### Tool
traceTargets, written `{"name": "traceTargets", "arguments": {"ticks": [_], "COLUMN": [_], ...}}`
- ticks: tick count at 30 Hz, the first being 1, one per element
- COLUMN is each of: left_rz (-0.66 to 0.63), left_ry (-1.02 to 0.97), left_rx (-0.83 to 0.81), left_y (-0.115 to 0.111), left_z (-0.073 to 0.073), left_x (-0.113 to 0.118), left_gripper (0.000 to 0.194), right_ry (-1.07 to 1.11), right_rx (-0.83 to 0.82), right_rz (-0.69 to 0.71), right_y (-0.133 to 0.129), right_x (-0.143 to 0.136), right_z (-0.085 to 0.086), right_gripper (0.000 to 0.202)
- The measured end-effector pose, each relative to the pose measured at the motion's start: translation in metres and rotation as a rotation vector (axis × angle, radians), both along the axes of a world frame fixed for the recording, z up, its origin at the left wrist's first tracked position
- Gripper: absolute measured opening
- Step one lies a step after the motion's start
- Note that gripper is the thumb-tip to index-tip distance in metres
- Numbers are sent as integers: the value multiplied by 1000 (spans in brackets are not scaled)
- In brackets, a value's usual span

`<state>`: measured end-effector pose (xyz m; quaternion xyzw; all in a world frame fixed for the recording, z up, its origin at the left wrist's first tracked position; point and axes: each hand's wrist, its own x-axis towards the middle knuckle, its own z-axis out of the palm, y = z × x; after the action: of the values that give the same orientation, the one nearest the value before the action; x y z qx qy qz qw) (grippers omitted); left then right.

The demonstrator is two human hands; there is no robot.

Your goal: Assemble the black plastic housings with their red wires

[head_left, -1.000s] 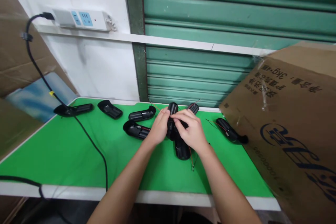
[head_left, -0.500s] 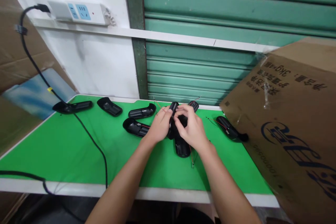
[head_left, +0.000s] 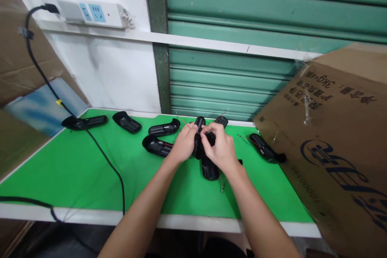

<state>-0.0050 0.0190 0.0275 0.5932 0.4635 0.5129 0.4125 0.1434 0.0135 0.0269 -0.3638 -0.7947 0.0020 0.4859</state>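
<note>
My left hand [head_left: 185, 144] is closed round a black plastic housing [head_left: 198, 147] above the green mat. Thumb and index finger of my right hand [head_left: 220, 145] are pinched at the same housing, close to the left fingertips; any wire between them is too small to make out. Beneath and beside the hands lie another black housing [head_left: 210, 169] and one farther back [head_left: 222, 121], with thin red wires sticking out. A black housing with a red wire [head_left: 157, 146] rests just left of my left hand.
More black housings lie at the left [head_left: 127, 122], at the back [head_left: 164, 128] and at the right [head_left: 266, 149]. A black cable [head_left: 104, 153] crosses the green mat [head_left: 90, 181]. A large cardboard box [head_left: 332, 141] borders the right side; a power strip [head_left: 90, 13] hangs on the wall.
The held housing has tilted slightly between my hands, and my right fingers have shifted a little. The red wire behind them has moved slightly left.
</note>
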Motion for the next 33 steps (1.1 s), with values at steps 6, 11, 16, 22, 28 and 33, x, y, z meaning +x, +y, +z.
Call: {"name": "traceTargets", "arguments": {"ticks": [6, 11, 16, 22, 28, 33], "left_rz": [2, 24, 3, 7, 22, 60], "left_ry": [4, 28, 28, 48, 52, 100], "left_rx": [-6, -13, -19, -16, -20, -11], "left_y": [-2, -3, -2, -1, 0, -1], "left_z": [2, 2, 1, 0, 0, 0], "left_x": [0, 1, 0, -1, 0, 0], "left_gripper": [39, 40, 41, 41, 39, 36], "right_ry": [9, 15, -5, -30, -103, -181], "right_rx": [-30, -46, -3, 63, 193, 226], "right_rz": [-17, -31, -59, -69, -76, -111], "right_y": [0, 0, 0, 2, 2, 2], "right_x": [-1, -1, -2, -3, -4, -5], "right_z": [-2, -5, -8, -9, -8, -3], "right_gripper": [19, 20, 18, 15, 14, 9]}}
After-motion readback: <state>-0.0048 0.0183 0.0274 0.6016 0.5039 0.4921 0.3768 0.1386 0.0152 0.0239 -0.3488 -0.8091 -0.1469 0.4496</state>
